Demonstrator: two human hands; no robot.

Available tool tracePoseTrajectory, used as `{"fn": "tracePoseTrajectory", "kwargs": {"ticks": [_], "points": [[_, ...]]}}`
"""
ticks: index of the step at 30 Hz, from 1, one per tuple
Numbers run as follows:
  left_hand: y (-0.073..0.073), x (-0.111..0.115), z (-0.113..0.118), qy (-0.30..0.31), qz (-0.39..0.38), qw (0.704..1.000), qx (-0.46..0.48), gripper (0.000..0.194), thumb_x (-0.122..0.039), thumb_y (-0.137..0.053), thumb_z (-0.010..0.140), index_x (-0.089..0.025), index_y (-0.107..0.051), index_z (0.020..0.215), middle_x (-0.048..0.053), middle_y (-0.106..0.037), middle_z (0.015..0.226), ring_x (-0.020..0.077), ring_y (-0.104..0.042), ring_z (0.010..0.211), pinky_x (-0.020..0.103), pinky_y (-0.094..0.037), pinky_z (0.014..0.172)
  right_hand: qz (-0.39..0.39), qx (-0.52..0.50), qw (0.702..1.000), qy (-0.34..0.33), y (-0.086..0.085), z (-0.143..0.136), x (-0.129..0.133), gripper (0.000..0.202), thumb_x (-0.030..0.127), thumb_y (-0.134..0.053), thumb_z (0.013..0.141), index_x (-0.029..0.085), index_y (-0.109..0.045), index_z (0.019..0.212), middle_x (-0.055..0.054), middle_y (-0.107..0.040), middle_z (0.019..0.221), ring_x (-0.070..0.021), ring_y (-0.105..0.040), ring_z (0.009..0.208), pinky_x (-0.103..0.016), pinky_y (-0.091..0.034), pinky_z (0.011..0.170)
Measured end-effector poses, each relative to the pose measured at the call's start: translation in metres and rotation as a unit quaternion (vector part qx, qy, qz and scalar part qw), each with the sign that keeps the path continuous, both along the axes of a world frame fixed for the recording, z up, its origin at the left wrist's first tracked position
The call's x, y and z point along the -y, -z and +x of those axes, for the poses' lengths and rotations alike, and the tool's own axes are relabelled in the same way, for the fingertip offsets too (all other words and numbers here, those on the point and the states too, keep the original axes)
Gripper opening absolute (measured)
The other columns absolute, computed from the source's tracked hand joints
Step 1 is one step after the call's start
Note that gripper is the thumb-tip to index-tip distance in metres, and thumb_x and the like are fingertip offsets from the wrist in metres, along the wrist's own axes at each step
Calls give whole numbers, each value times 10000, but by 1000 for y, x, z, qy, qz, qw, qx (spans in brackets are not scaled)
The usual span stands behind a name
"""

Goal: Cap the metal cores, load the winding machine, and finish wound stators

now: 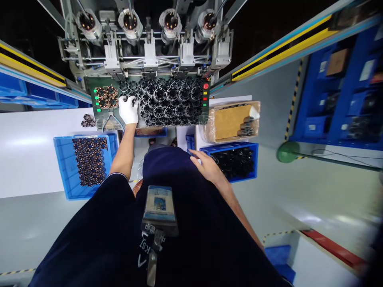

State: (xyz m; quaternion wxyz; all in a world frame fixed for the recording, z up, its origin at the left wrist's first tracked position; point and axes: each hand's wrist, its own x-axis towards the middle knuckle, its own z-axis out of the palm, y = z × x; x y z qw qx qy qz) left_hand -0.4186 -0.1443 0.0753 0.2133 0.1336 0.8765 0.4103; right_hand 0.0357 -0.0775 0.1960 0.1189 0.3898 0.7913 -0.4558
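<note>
Apparently massed for easy reach, black rings crowded the green panel, where the gloved left hand curled over some, grip unclear, while the right hand hung loose, unclenched.

The rings are black with silvery rims. They lie crowded — many overlapping — on the green panel.

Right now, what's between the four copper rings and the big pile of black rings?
The white-gloved left hand, with some black rings just beyond it, in the head view.
</note>
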Motion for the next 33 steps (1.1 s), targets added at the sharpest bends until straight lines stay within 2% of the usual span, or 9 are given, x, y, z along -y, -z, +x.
{"fn": "tracePoseTrajectory", "kwargs": {"ticks": [7,10,14,18,20,22,26,29,33], "points": [[-2,-6,-9,3,-6,999,-35,334,-337,-827,1086,-73,-812,1291,151,-697,1598,201,-497,1701,408,-353,1408,-14,25,999,38,39,40,-11,541,563,-582,1183,273,-783,1594,-143,-820,1590,-321,-870,1244,-541,-662,1271],[-1,-3,-11,28,-47,997,-59,366,-356,-775,1120,-77,-789,1357,133,-653,1668,207,-528,1686,391,-364,1400,-23,58,996,65,66,68,-19,518,512,-640,1137,253,-805,1554,-153,-859,1492,-321,-877,1185,-527,-693,1206],[-7,11,-9,84,-116,982,-124,493,-237,-786,1082,-80,-688,1539,161,-561,1767,214,-520,1719,390,-367,1435,-17,147,979,137,99,111,-28,412,448,-734,1074,213,-864,1387,-172,-879,1329,-321,-865,1101,-508,-713,1127],[-29,31,17,54,-134,971,-191,499,-244,-709,1049,-119,-696,1532,195,-571,1707,271,-525,1715,455,-364,1503,47,247,931,264,121,166,-33,522,460,-809,1082,186,-755,1523,-179,-755,1576,-360,-749,1440,-598,-603,1288],[-42,37,42,19,-125,970,-208,515,-211,-602,1007,-131,-683,1510,238,-564,1653,314,-552,1681,513,-390,1496,90,289,890,340,129,199,-38,676,445,-797,1072,188,-627,1674,-222,-605,1750,-419,-622,1604,-659,-520,1360],[-54,40,76,25,-107,971,-212,488,-268,-576,961,-245,-681,1438,213,-595,1593,351,-598,1641,552,-445,1469,120,316,848,408,138,232,-44,813,425,-759,1038,178,-500,1769,-281,-477,1825,-475,-540,1660,-687,-479,1383],[-72,22,169,131,-55,972,-185,344,-458,-651,952,-413,-707,1288,104,-663,1549,401,-642,1608,612,-531,1412,125,319,805,484,159,287,-52,926,450,-714,1017,207,-345,1830,-296,-392,1850,-448,-525,1625,-654,-485,1380],[-71,-20,245,257,-25,957,-135,322,-497,-732,941,-396,-749,1246,113,-717,1502,431,-691,1539,655,-564,1379,93,297,815,488,177,311,-51,936,447,-745,1006,176,-365,1818,-282,-445,1796,-400,-564,1579,-566,-527,1362],[-48,-116,330,410,-4,909,-69,304,-492,-727,998,-320,-784,1243,143,-762,1410,408,-728,1476,614,-584,1368,57,255,839,477,200,323,-42,780,396,-761,1006,159,-530,1712,-240,-504,1719,-376,-603,1535,-492,-557,1334]]}}
